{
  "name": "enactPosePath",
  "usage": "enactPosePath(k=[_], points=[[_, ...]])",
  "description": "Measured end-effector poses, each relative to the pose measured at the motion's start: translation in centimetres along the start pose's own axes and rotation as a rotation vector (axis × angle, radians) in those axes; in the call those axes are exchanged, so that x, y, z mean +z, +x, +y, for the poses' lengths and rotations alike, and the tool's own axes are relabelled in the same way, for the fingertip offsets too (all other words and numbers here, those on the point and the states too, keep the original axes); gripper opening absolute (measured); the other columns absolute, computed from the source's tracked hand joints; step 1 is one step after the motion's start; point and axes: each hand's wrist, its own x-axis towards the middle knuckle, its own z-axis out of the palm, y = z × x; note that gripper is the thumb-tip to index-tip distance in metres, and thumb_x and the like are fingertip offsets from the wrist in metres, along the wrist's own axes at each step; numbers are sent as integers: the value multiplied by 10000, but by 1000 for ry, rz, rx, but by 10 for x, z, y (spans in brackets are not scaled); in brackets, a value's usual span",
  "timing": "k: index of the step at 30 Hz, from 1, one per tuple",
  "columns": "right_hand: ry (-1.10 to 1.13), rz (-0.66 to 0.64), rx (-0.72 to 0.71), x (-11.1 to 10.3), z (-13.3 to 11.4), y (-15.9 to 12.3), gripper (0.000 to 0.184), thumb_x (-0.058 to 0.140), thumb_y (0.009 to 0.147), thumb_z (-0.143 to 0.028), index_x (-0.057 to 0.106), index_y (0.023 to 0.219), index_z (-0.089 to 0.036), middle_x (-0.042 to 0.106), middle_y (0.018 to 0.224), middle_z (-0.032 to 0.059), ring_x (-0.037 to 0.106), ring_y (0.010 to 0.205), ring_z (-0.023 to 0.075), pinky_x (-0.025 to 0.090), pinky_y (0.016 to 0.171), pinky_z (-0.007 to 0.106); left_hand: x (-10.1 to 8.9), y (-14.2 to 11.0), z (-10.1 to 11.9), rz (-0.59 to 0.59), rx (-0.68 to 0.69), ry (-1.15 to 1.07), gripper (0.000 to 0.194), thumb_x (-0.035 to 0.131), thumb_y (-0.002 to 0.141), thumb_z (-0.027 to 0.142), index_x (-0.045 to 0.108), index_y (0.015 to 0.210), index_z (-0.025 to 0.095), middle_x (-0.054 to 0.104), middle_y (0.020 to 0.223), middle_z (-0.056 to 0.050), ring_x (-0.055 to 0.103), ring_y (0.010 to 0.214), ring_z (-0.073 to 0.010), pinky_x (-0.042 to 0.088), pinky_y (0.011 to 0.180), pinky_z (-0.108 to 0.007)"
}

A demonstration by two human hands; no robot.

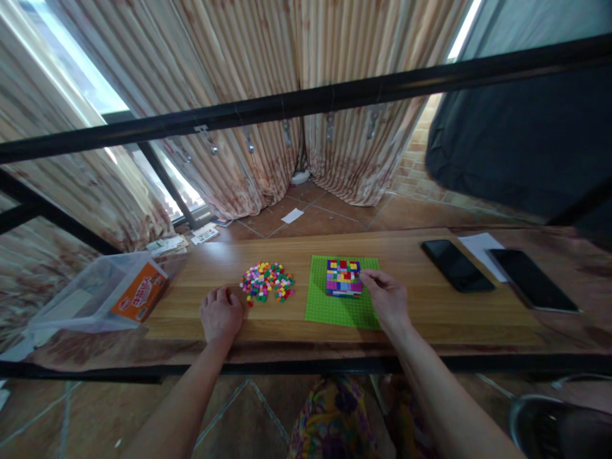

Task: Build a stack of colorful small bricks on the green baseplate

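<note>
A block-shaped build of colourful toy bricks (343, 279) stands on a green studded baseplate (318, 306). My right hand (388, 294) is at the build's right side, thumb and forefinger pinched together by its upper edge. Anything between those fingertips is too small to make out. My left hand (221, 313) rests on the wooden board with its fingers curled in, just left of a pile of small loose bricks (268, 280) in many colours. One red brick (250, 305) lies apart at the pile's near edge, close to the left hand.
On the left a clear plastic box (90, 293) with an orange label sits at the end of the wooden board (282, 328). Two dark phones (456, 264) and a white paper (478, 245) lie on the right. A black bar (268, 105) crosses beyond the board.
</note>
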Motion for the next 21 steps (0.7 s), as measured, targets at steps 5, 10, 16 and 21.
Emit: enactPosePath(k=[5,10,16,21], points=[[1,-8,33,2,1,-2,287,770,629,-479,781,742,-215,757,781,44,652,743,201,506,735,340,-1,0,1,-2,-11,-3,455,387,939,285,664,1235,79,658,1245,-199,569,1177,-336,436,1028,-457],[25,-1,72,4,0,-2,291,793,577,-447,774,730,-201,746,759,44,620,681,174,496,671,317,-1,0,1,-3,-6,-15,449,382,937,287,663,1225,87,654,1248,-198,564,1179,-333,430,1031,-457],[144,35,131,10,-5,-3,324,826,531,-424,716,720,-185,703,676,17,604,601,148,493,597,292,-1,-1,0,2,1,-18,452,379,936,285,662,1225,83,654,1243,-205,566,1166,-342,435,1017,-468],[219,25,196,12,-7,-2,334,844,496,-380,680,715,-188,685,656,-5,604,560,136,498,565,284,2,-1,-2,14,4,-23,449,384,930,290,669,1214,89,660,1237,-197,575,1143,-350,440,1002,-477]])
